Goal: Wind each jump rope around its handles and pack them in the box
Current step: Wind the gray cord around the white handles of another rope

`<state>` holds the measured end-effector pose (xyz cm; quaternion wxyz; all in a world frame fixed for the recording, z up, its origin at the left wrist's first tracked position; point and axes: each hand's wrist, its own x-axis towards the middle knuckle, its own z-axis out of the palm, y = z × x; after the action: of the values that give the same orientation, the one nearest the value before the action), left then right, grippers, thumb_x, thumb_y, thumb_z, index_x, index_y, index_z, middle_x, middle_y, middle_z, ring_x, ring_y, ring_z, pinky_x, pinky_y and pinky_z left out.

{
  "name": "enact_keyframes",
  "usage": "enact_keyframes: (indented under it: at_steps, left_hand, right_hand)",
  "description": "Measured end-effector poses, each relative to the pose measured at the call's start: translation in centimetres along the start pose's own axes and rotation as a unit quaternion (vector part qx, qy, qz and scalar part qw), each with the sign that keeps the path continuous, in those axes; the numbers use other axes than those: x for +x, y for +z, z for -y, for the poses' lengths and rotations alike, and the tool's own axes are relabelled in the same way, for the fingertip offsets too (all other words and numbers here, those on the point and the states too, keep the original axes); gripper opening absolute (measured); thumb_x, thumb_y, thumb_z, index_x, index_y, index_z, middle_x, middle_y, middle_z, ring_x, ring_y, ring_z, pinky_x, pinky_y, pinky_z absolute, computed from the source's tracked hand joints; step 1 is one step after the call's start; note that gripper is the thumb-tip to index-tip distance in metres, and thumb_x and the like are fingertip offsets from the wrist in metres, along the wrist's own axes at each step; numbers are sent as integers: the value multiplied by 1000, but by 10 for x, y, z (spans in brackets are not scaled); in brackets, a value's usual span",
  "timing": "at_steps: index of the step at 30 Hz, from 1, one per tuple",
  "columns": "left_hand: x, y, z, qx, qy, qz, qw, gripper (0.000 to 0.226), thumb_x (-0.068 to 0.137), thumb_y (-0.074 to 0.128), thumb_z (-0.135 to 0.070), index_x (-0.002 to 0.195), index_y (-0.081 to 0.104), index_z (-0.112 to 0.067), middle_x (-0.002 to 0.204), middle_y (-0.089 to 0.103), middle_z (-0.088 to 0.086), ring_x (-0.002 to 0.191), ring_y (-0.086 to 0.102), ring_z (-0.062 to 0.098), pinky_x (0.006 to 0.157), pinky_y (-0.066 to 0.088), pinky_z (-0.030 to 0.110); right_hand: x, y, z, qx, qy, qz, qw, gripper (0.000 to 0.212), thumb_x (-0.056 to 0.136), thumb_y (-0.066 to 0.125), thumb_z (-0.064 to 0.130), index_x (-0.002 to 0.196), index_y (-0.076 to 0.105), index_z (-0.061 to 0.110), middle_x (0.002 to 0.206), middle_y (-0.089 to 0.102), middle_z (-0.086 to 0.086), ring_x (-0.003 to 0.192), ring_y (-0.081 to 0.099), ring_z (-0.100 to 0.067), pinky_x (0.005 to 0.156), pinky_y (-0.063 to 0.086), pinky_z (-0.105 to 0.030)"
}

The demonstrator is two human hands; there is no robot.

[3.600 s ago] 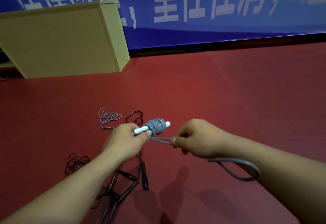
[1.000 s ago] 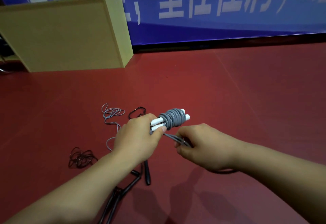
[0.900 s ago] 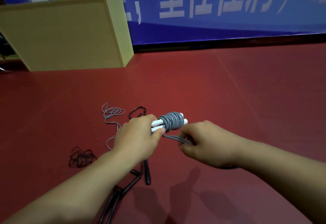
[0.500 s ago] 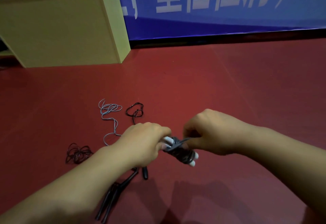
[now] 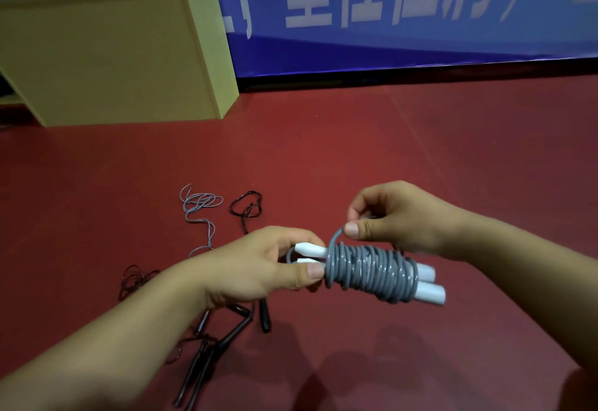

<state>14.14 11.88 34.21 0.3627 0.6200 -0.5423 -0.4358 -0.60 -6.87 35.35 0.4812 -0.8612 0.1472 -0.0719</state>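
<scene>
Above the red floor, left hand gripping white plastic handles of a tightly coiled grey jump rope, right hand pinching its loose end, black ropes lying below.

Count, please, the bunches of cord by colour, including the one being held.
Grey coil wound on white handles, held: 1
Loose grey bunch on the floor: 1
Loose black bunches on the floor: 2
Total: 4

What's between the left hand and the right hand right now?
In the head view, the grey coil wound around the white handles spans from the left hand to the right hand.
</scene>
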Motion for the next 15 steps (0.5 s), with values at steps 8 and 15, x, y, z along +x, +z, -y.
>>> enact_keyframes:
  at_steps: [8, 15]
  left_hand:
    - [-5, -1, -6, -250, 8, -4, 968, 65, 74, 82, -32, 116, 56, 11, 86, 56, 7, 74, 56, 13, 71, 49, 25]
    - [-3, 3, -16, -375, 2, -64, 925, 30, 77, 75, -18, 105, 69, -10, 80, 62, 2, 73, 60, 12, 74, 53, 31]
  right_hand:
    - [2, 8, -2, 172, -10, 4, 985, 11, 84, 69, 12, 85, 70, 2, 74, 69, -12, 65, 60, -19, 57, 50, -30]
    - [-1, 24, 15, 26, -60, -57, 996, 30, 93, 57, 19, 63, 56, 22, 54, 59, 6, 46, 51, -2, 46, 39, -14]
